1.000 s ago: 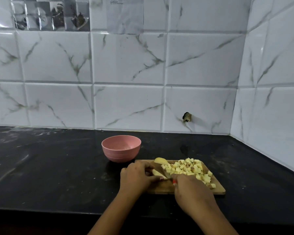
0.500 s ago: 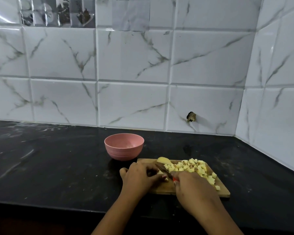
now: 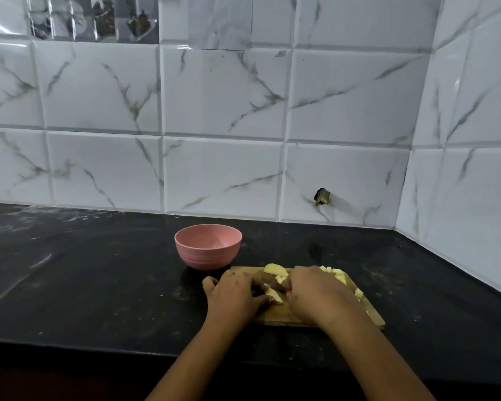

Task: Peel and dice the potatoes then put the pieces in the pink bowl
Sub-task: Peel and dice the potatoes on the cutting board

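Head view: our left hand [image 3: 237, 296] curls its fingers over a potato slice [image 3: 274, 295], pinning it to the cutting board [image 3: 272, 319] for the knife [image 3: 287, 290] our right hand [image 3: 318, 293] grips, diced pieces [image 3: 337, 274] heaped aside, pink bowl [image 3: 208, 246] close behind.

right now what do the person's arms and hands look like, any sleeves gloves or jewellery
The left forearm and right forearm are bare down to the frame's edge, no sleeve showing. The left hand and right hand wear no gloves; no ring, watch or bracelet shows on the sides in view.
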